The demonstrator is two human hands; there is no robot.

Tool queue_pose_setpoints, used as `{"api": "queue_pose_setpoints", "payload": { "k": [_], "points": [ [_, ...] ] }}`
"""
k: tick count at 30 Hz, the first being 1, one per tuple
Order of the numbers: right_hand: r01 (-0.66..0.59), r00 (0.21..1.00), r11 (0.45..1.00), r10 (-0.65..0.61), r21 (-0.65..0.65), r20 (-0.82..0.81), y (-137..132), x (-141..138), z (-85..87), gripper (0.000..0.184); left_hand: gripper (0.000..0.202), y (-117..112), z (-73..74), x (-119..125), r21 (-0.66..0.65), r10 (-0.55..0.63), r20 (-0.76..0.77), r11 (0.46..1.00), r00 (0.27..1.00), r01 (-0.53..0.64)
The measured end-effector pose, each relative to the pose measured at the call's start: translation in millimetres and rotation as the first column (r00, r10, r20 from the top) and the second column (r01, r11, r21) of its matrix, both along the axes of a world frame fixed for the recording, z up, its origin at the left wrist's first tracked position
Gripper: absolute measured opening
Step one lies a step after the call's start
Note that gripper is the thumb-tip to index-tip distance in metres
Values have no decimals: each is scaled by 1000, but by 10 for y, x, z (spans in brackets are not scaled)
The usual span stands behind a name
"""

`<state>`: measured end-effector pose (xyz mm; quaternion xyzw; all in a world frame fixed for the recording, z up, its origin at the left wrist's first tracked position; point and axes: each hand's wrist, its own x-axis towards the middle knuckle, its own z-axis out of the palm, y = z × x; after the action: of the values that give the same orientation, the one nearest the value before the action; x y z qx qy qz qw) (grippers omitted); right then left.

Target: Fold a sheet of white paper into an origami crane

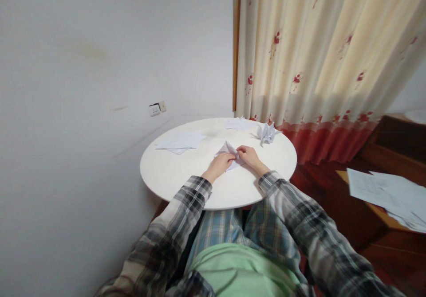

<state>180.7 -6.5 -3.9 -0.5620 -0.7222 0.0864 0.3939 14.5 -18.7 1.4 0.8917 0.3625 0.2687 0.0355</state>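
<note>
Folded white paper [227, 148] near the middle of a round white table [169, 168] at frame centre, between the left hand [219, 165] and the right hand [249, 156].

White tabletop runs from the left wrist to the curved rim at centre left; a narrower strip lies between the right hand and the right rim. Flat white sheets [181, 141] at the table's upper left, a jagged cluster of white paper [266, 134] at its upper right and a small white paper stack [234, 124] by the far rim bound the room. The hands hide the folded paper's middle — its creases are hard to make out — and grey plaid sleeves [186, 210] are cut off at the bottom. Both forearms slant inward, fingers curled nearly closed, fingertips pinching the paper; how firmly, I cannot tell.
</note>
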Motion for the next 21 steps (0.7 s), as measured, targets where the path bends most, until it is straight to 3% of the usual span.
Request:
{"api": "queue_pose_setpoints", "payload": {
  "k": [3,9,21],
  "points": [
    [-19,1000,1000,19,-3,-11,47,10,-24,27,29,-7,7,-10,-3,42,-19,999,999,-42],
    [-52,997,999,52,5,51,84,29,-77,19,30,13,7,-1,-25,65,-52,997,997,-66],
    [3,997,1000,-5,27,72,-14,37,-19,12,27,94,-61,-19,-46,23,-18,999,1000,-24]
  ]
}}
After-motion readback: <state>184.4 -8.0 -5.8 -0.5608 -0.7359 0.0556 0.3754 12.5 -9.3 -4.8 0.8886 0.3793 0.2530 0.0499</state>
